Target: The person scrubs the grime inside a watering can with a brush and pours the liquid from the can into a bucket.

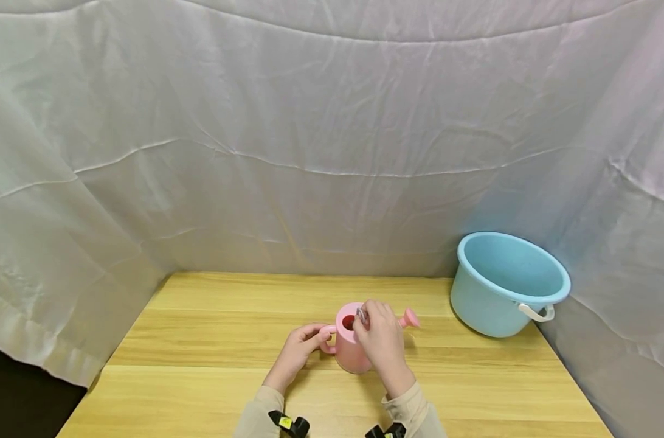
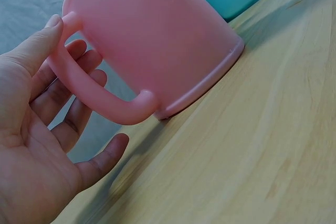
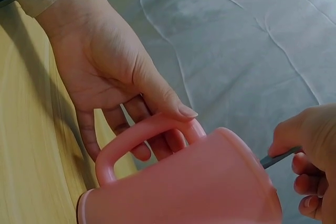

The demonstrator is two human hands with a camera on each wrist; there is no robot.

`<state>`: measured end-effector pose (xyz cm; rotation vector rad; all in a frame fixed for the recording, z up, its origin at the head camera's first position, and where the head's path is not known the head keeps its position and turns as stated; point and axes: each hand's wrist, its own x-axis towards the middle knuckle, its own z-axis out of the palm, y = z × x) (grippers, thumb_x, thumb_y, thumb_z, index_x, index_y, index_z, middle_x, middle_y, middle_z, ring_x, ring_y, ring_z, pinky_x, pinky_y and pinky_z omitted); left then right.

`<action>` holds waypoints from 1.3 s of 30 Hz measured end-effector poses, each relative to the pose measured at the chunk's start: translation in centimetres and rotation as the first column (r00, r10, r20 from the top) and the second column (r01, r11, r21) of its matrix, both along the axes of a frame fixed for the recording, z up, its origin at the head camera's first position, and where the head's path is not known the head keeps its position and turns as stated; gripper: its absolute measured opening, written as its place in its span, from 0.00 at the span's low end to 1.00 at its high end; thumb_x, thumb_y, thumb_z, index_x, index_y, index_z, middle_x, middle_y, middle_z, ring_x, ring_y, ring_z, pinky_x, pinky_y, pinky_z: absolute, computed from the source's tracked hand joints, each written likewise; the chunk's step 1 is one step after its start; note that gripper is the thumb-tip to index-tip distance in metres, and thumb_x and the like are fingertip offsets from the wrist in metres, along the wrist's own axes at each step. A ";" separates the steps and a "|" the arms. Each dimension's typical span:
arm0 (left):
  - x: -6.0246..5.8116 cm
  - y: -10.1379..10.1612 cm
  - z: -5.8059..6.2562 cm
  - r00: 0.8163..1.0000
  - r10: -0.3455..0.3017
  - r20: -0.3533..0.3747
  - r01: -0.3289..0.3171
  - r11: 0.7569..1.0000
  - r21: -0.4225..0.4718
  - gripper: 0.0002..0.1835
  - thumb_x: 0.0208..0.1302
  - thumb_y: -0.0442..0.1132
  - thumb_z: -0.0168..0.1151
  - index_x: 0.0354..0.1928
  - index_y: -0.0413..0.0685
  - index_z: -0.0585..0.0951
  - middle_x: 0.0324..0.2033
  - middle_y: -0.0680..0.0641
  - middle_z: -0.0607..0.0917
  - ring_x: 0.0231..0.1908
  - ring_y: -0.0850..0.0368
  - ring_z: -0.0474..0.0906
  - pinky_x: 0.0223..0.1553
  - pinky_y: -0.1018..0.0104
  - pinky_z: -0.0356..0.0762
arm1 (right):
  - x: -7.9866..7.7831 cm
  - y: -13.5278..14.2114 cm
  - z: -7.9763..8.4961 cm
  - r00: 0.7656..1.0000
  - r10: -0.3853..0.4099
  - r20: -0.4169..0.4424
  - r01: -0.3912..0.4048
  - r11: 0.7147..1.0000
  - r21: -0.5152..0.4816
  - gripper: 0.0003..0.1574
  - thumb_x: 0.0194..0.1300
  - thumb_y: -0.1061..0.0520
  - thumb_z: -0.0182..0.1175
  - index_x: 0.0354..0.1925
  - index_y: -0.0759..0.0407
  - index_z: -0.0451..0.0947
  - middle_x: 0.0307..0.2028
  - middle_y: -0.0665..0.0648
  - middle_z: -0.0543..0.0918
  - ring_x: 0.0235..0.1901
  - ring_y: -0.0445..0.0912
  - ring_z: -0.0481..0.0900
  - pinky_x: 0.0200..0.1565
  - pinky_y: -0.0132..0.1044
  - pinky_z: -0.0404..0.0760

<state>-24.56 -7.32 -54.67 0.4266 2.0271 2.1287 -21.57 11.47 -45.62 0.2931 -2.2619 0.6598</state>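
Note:
A pink watering can (image 1: 352, 358) stands upright on the wooden table, its spout and rose pointing right. My left hand (image 1: 296, 354) grips the can's looped handle (image 2: 100, 95), thumb on top and fingers behind it; the little finger is apart from it. Over the can's top opening, my right hand (image 1: 383, 340) pinches a thin grey object (image 3: 282, 157) whose lower end goes into the can. Its kind cannot be made out, as the fingers and the can hide most of it. Something red (image 1: 348, 321) shows inside the opening.
A light blue bucket (image 1: 487, 313) with a white handle (image 1: 536, 312) stands at the table's back right corner. Grey cloth (image 1: 310, 152) hangs behind and along both sides of the wooden table (image 1: 200, 340).

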 end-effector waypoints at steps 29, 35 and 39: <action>0.0 0.1 0.1 1.000 0.018 0.006 -0.018 1.000 -0.012 0.16 0.68 0.46 0.60 0.51 0.44 0.83 0.31 0.25 0.81 0.42 0.44 0.86 0.52 0.69 0.79 | 0.2 -0.3 0.9 0.968 0.041 -0.249 -0.061 0.996 -0.071 0.13 0.41 0.71 0.63 0.24 0.61 0.70 0.20 0.52 0.70 0.24 0.43 0.66 0.26 0.32 0.67; 0.0 0.1 0.0 1.000 0.020 0.001 -0.020 1.000 -0.015 0.16 0.68 0.46 0.60 0.51 0.43 0.83 0.30 0.26 0.82 0.42 0.45 0.85 0.52 0.70 0.78 | 0.1 -0.2 0.7 0.974 0.030 -0.226 -0.047 0.996 -0.072 0.13 0.42 0.70 0.64 0.24 0.60 0.70 0.19 0.51 0.70 0.23 0.42 0.66 0.24 0.31 0.65; 0.0 0.0 0.0 1.000 0.017 -0.008 -0.017 1.000 -0.014 0.16 0.68 0.45 0.60 0.52 0.43 0.82 0.30 0.26 0.81 0.43 0.45 0.85 0.52 0.70 0.78 | 0.1 -0.1 0.6 0.984 0.015 -0.179 -0.029 0.997 -0.075 0.14 0.43 0.70 0.65 0.24 0.59 0.70 0.17 0.50 0.69 0.20 0.39 0.64 0.22 0.28 0.62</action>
